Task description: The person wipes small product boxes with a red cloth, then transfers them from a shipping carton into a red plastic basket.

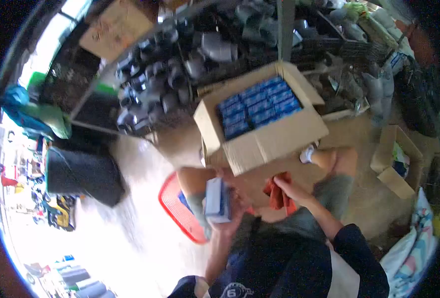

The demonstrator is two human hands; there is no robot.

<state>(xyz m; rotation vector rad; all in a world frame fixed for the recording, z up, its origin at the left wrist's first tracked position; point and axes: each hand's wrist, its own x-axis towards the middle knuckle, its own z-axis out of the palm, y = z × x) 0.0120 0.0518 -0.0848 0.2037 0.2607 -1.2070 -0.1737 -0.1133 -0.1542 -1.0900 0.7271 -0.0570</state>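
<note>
My left hand (236,211) is wrapped around a small blue and white box (217,200), held up over my left knee. In my right hand (293,189) is a bunched reddish-brown cloth (278,190), gripped above my lap. Ahead of both hands stands a large open cardboard box (264,149), its flaps spread. Rows of small blue boxes (259,104) fill it, with a dark gap near the front of the rows. A red plastic basket (172,208) sits on the floor by my left leg, partly hidden by it; something blue shows inside.
Shelves of grey pipe fittings (155,84) run behind the large box. To the right is a smaller open cardboard box (399,159) with plastic-wrapped items. A black container (83,174) stands at the left, and a patterned sack (413,243) lies at the lower right.
</note>
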